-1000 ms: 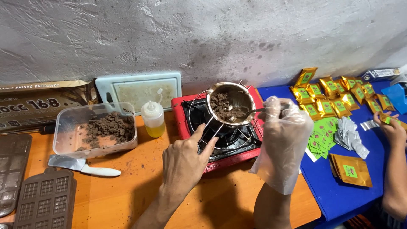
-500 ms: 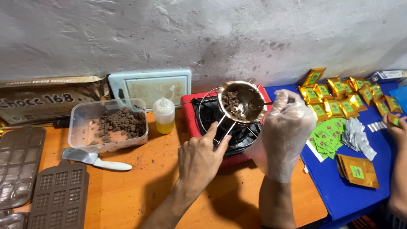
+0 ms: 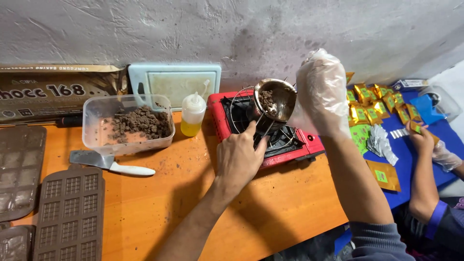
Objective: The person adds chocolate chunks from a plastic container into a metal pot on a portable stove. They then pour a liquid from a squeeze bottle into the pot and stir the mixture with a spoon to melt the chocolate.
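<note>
1. Step in hand, as judged: heating brown chocolate pieces in a small metal pot (image 3: 274, 100) set on the wire support of a red portable stove (image 3: 263, 130). The pot sits tilted toward the camera, mouth showing, with a small heap of pieces inside.
2. Left hand (image 3: 238, 157), bare, lies over the stove's front; its fingers (image 3: 251, 129) are extended, touching the thin metal handle or wire below the pot. They look loosely closed on it, but a firm grip cannot be told.
3. Right hand (image 3: 320, 92), in a clear plastic glove, hovers just right of the pot, at rim level. Its fingers are curled; whether they hold anything cannot be told, as the glove hides it.
4. Supply: a clear plastic tub (image 3: 126, 124) of chocolate pieces stands left of the stove on the orange bench (image 3: 193, 193), a squeeze bottle (image 3: 193, 114) of yellow liquid between them.
5. Also on the bench: a white-handled scraper (image 3: 108, 163) in front of the tub, brown bar moulds (image 3: 70, 212) at the left edge.
6. To the right, another person's gloved hand (image 3: 425, 140) works over a blue surface strewn with gold and green sachets (image 3: 374, 108).
7. The next move likely calls for a steadied pot: level on the support, handle held firm, before any stirring.
</note>
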